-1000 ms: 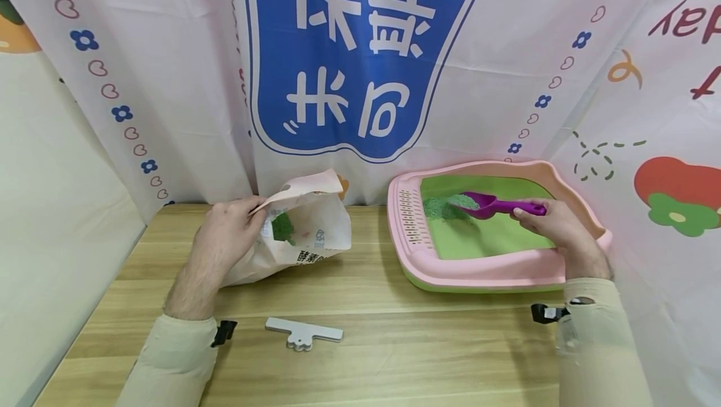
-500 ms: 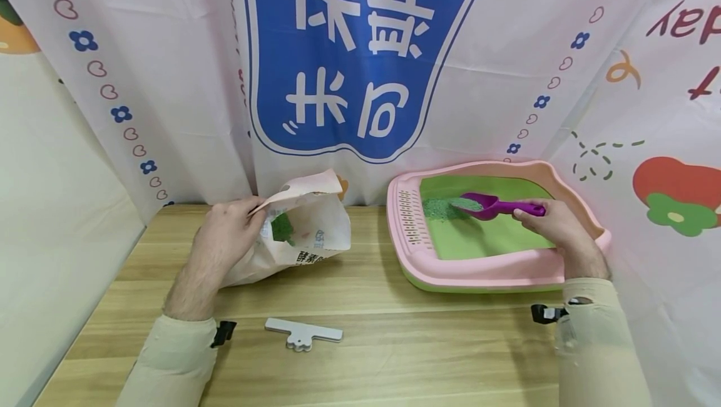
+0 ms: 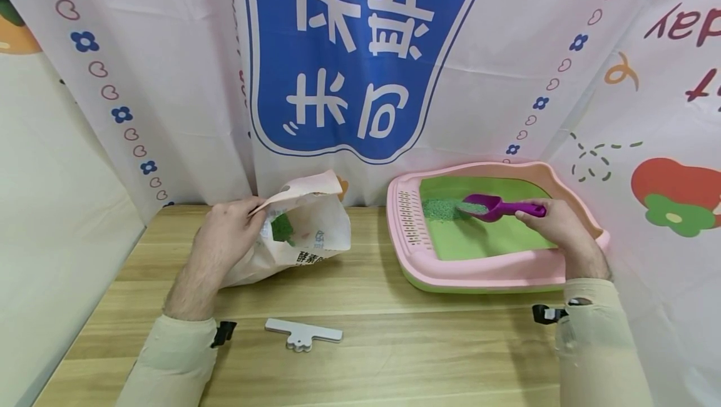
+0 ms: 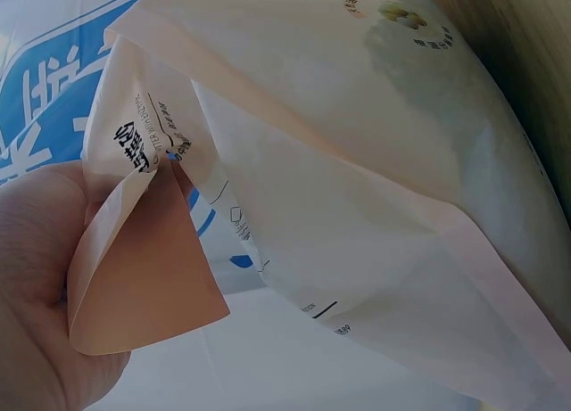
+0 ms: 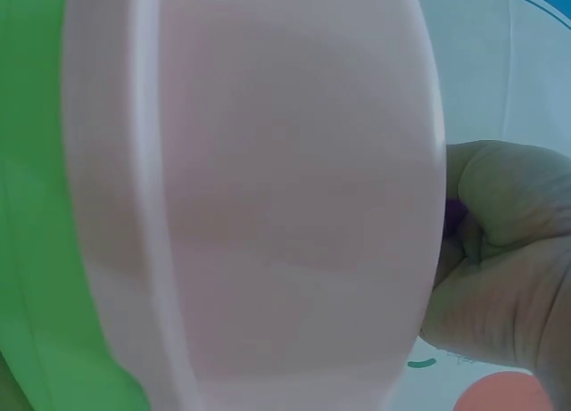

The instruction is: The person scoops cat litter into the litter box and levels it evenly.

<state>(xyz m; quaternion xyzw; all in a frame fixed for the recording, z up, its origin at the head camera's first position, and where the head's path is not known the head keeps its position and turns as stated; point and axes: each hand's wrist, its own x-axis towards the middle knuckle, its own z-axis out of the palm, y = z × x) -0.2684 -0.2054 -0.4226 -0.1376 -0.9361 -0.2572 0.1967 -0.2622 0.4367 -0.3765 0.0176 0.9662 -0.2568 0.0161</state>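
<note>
One pale left sleeve [image 3: 171,360] lies at about eight o'clock in your head view and one pale right sleeve [image 3: 599,344] at four, each with a small black device [image 3: 224,334] near the cuff. Between them, at seven o'clock, a grey clip [image 3: 303,334] rests on the wood-grained table [image 3: 417,350], its scalloped part towards six.

Farther out, between eight and nine, your left hand [image 3: 225,231] has its fingers closed on the upper edge of the pale printed bag [image 3: 281,263], pinching a fold of it. The bag lies on the table at eight o'clock, its mouth gaping towards three, with green filling [image 3: 281,228] showing inside.

Just past three, your right hand [image 3: 560,225] reaches over the near rim of the pink and green tray [image 3: 479,274], fingers curled round the handle of the purple scoop [image 3: 492,208]. The scoop is inside the tray, its blade towards nine and loaded with green grains [image 3: 441,209]; more of them lie on the tray floor beside the slotted strip [image 3: 414,218]. Whether the blade touches that floor is hard to tell from this angle.

Behind everything hangs a white printed curtain [image 3: 186,50], its blue panel [image 3: 366,62] at twelve o'clock and a red fruit print [image 3: 673,175] at three.
</note>
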